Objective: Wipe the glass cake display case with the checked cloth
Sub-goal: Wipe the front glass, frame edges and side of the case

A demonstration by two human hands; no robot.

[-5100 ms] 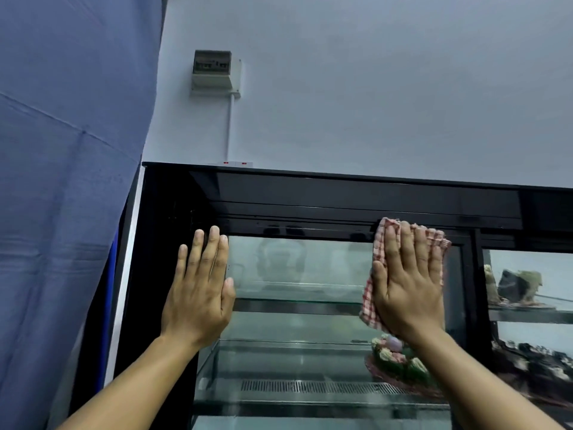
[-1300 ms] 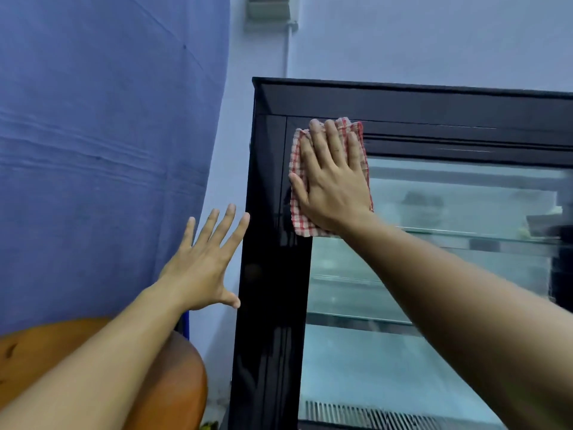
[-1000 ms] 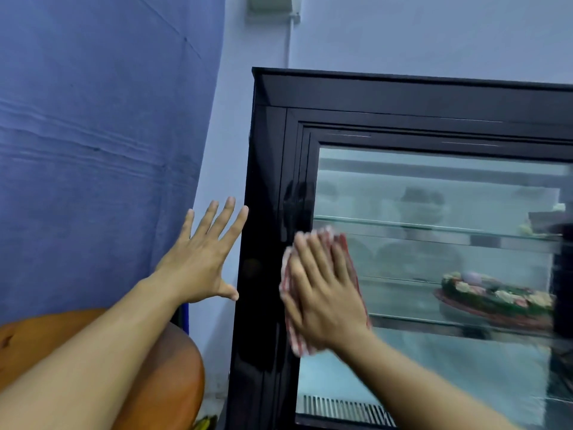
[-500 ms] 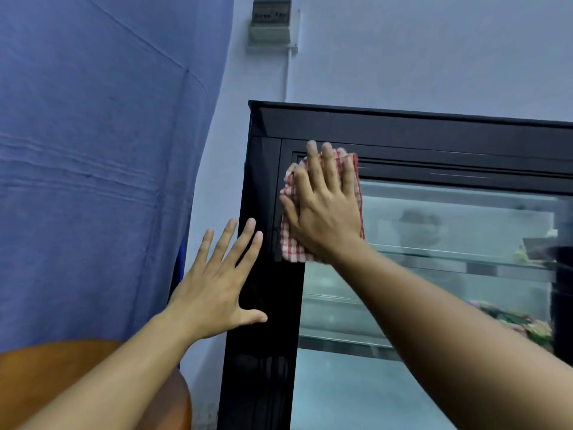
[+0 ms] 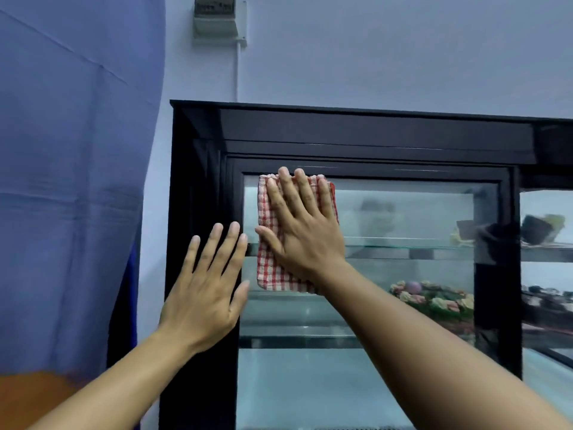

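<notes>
My left hand, fingers spread, rested on the display case frame at eight o'clock from my right hand, whose straight fingers pressed the folded checked cloth against the pane's eleven o'clock corner. Soft, limp cloth, I judged: hold it flat-palmed; glass fragile.

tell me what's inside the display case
Glass shelves, a flower-topped cake, and dark blurry items at right. The checked cloth under the right hand hides part of the upper left.

We are seeing glass shelves inside the display case, and a flower-topped cake is sitting on a lower one
</notes>
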